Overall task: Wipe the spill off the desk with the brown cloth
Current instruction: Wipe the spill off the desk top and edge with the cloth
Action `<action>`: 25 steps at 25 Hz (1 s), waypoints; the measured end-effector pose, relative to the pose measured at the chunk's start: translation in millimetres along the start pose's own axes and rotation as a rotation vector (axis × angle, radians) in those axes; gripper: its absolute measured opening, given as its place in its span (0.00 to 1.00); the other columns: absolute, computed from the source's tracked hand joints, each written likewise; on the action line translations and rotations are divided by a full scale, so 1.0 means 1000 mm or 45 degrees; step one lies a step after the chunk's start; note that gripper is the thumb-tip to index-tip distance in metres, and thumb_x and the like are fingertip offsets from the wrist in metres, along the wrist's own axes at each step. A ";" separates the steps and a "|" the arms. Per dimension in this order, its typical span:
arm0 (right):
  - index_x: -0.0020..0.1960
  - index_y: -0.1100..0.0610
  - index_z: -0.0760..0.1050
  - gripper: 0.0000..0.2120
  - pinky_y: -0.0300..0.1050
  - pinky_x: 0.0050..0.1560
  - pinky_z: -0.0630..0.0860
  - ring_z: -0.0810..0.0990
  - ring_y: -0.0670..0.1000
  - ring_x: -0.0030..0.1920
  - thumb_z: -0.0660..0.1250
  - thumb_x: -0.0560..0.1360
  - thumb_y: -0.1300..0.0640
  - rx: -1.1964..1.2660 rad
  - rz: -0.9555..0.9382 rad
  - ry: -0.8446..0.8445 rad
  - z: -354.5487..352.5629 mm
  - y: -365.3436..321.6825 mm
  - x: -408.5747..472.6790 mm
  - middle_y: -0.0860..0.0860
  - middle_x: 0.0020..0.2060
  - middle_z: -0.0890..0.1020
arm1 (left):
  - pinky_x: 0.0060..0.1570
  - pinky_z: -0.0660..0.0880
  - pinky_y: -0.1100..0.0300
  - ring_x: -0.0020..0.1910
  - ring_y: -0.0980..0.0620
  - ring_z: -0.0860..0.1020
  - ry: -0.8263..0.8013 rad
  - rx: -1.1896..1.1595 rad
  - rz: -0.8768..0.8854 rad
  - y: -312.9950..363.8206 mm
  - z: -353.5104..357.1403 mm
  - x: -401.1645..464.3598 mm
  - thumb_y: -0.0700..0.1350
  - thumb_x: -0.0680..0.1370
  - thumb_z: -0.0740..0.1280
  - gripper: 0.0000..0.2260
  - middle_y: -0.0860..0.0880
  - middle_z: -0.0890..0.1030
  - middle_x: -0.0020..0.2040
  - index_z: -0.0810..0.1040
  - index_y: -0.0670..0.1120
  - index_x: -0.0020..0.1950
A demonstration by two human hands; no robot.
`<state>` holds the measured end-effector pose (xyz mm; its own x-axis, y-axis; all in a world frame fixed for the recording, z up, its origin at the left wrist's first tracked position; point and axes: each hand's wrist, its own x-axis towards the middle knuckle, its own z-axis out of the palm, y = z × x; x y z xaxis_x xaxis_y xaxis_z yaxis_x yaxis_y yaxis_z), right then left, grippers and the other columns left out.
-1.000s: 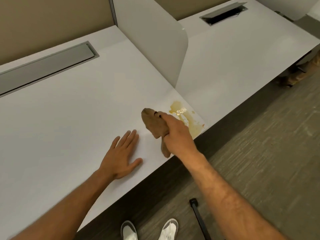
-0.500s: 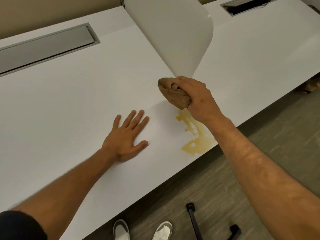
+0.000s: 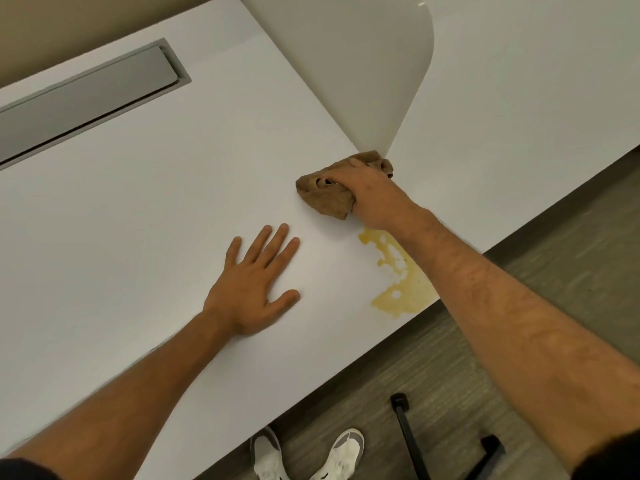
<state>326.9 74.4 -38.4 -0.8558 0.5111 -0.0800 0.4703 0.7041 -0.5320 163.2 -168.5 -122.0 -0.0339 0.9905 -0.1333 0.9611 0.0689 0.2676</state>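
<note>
Brown cloth (image 3: 327, 195) sat bunched under our right hand (image 3: 372, 194), whose fingers curled round it and pressed it onto the white table (image 3: 138, 202), at the foot of the pale divider panel (image 3: 346, 64); the grip there was closed on the fabric. Our left hand (image 3: 254, 287) lay flat on the table with fingers spread and straight, holding nothing, just left of the mess. The yellow spill (image 3: 398, 282) spread along the near edge of the table, nearer than the cloth and partly hidden by our right forearm; cloth and spill looked just apart, though the wrist covered the gap. We judged the wiping barely begun: the puddle lay whole and wet-looking, with no clean swath through it; everything remained to be done, namely drawing the cloth back toward the near edge across the yellow patch, without pushing liquid over onto the floor (image 3: 554, 271).
</note>
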 end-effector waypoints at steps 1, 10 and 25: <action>0.64 0.60 0.79 0.20 0.46 0.62 0.66 0.75 0.58 0.61 0.62 0.75 0.71 0.029 -0.007 0.000 -0.001 0.001 -0.005 0.57 0.58 0.82 | 0.80 0.44 0.35 0.85 0.51 0.41 -0.003 0.003 -0.003 0.000 0.000 0.000 0.70 0.82 0.50 0.36 0.56 0.41 0.86 0.43 0.58 0.86; 0.64 0.57 0.79 0.20 0.44 0.54 0.70 0.77 0.56 0.60 0.66 0.75 0.70 0.153 0.114 -0.029 -0.009 0.024 -0.061 0.56 0.58 0.80 | 0.80 0.44 0.36 0.85 0.51 0.42 0.015 0.009 -0.004 0.001 0.000 0.000 0.69 0.82 0.52 0.36 0.56 0.41 0.86 0.44 0.58 0.86; 0.81 0.49 0.53 0.33 0.74 0.73 0.54 0.47 0.72 0.78 0.63 0.80 0.60 -0.393 0.508 -0.020 0.050 -0.023 -0.076 0.53 0.81 0.54 | 0.80 0.45 0.35 0.85 0.52 0.41 0.027 0.020 -0.001 -0.001 0.002 0.001 0.69 0.82 0.51 0.36 0.57 0.41 0.86 0.43 0.59 0.86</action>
<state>370.3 -5.2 -62.3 -0.5983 0.7644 -0.2402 0.8012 0.5696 -0.1833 162.8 -168.0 -123.8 -0.0400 0.9928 -0.1128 0.9653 0.0676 0.2522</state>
